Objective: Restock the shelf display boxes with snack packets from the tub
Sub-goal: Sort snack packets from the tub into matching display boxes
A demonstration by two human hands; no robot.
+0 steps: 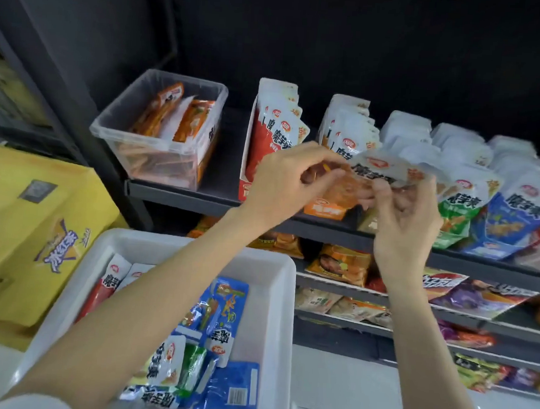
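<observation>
Both hands hold one orange-and-white snack packet (374, 173) in front of the shelf's orange display box (326, 210). My left hand (291, 180) pinches the packet's left side; my right hand (407, 210) grips its right side with curled fingers. The white tub (279, 301) sits below at lower left and holds several blue, green and red packets (225, 316). A red display box (260, 146) with upright packets stands left of my hands. Green (456, 211) and blue (513, 221) packet rows stand to the right.
A clear plastic bin (159, 126) with orange packets sits at the shelf's left end. Yellow cartons (31, 219) are stacked at far left. Lower shelves (478, 321) carry more snack bags. White floor shows below the tub.
</observation>
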